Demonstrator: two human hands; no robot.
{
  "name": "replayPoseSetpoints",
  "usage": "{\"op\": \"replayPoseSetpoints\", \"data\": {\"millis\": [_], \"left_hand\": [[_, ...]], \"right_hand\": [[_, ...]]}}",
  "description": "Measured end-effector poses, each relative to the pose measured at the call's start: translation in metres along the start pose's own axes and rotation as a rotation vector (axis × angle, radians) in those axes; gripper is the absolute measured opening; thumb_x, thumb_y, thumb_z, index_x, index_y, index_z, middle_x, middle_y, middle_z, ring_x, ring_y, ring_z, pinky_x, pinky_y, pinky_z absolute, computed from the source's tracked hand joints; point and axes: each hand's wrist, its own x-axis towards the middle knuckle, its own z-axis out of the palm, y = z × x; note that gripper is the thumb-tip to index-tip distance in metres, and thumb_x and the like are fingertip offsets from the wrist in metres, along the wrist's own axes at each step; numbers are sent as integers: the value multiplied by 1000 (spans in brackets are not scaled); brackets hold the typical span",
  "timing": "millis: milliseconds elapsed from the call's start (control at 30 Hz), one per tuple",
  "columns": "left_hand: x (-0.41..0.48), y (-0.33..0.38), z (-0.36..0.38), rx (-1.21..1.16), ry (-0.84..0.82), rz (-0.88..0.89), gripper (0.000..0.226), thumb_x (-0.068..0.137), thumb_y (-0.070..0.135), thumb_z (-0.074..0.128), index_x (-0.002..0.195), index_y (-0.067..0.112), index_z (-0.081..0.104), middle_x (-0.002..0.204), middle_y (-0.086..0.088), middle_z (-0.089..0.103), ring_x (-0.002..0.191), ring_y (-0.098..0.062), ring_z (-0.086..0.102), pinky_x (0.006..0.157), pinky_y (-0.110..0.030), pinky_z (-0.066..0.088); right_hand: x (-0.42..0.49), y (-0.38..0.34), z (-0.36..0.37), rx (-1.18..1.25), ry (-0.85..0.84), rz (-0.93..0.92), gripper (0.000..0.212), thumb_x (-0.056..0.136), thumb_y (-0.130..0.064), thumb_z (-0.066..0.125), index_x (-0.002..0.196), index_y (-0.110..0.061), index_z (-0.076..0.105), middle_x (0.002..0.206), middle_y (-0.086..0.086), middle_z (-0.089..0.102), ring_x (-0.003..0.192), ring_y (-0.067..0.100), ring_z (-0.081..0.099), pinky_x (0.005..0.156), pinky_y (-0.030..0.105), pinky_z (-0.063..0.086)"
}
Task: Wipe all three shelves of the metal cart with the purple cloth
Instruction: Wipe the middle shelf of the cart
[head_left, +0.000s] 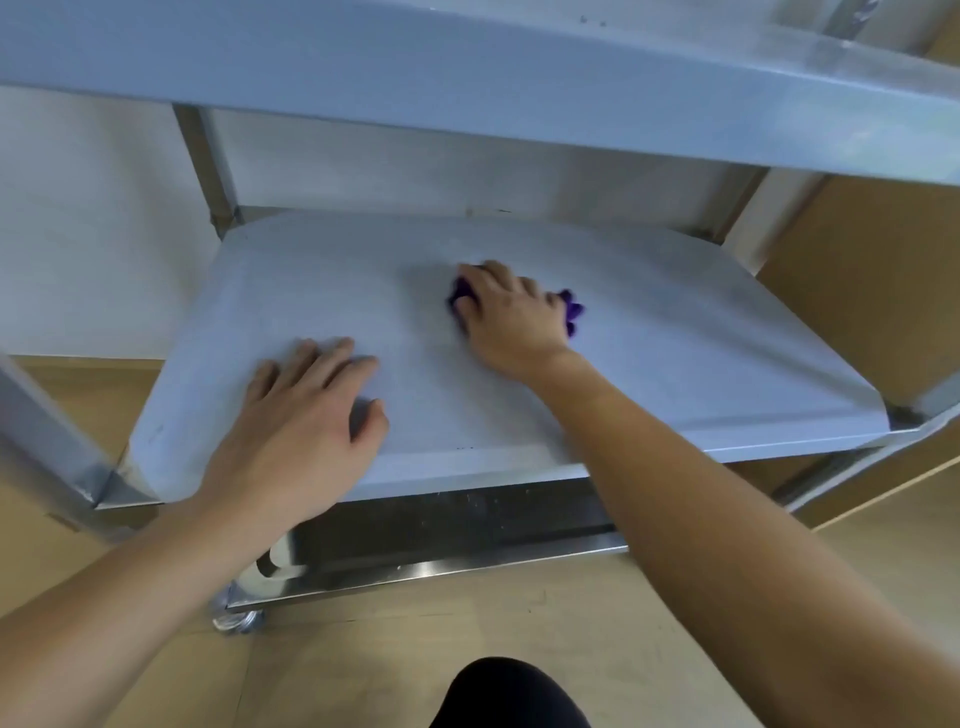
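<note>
cart: one stainless-steel metal cart (47, 431) with angled upright posts, seen from close above.
shelves: three in view, stacked. a flat grey top shelf (467, 67) ran across the upper edge of the view, a flat grey middle shelf (675, 353) lay below it, and only the shiny front rim of a bottom shelf (441, 566) showed, the rest hidden under the middle one.
cloths: one bunched purple cloth (571, 312). it lay on the middle shelf, right of centre and toward the back, mostly covered by a hand. purple showed at the hand's left edge and again at its right.
hands: two, both bare, both on the middle shelf and apart from each other.
right hand (511, 317) grip: clenched on the cloth, fingers curled over the bunch and holding it down against the metal.
left hand (306, 415) grip: released. the fingers were straight and slightly spread, the palm flat on the front left part of the middle shelf, holding nothing.
forearms: two, bare, reaching in from the lower corners of the view.
wheels: one small metal caster wheel (236, 621) showed, under the bottom shelf's front left corner.
floor: light wooden floor (467, 623) under and around the cart.
wall: one white wall (78, 234) behind the cart on the left.
dark shape: one rounded black shape (511, 696) at the bottom edge; what it was could not be told.
</note>
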Motion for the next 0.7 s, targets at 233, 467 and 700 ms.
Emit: {"op": "replayPoseSetpoints", "data": {"millis": [233, 467, 700], "left_hand": [[-3, -3, 2, -26, 38, 6, 54, 91, 44, 28, 140, 28, 45, 155, 4, 34, 144, -20, 25, 118, -44, 19], [2, 1, 6, 4, 18, 31, 64, 86, 47, 14, 141, 27, 39, 156, 4, 31, 145, -22, 20, 117, -49, 18], [-1, -4, 8, -5, 15, 51, 59, 89, 45, 15, 142, 31, 36, 156, 7, 28, 146, -22, 18, 119, -49, 16]], "right_hand": [[1, 0, 10, 10, 17, -188, 35, 98, -49, 36, 133, -49, 42, 148, -17, 38, 138, 26, 33, 109, 52, 27], [47, 59, -6, 6, 28, 454, 35, 97, -39, 31, 128, -38, 48, 142, 2, 45, 129, 31, 41, 105, 55, 23], [45, -66, 34, 34, -22, -204, 37, 97, -41, 40, 133, -37, 49, 142, -7, 50, 124, 28, 50, 99, 47, 34]]}}
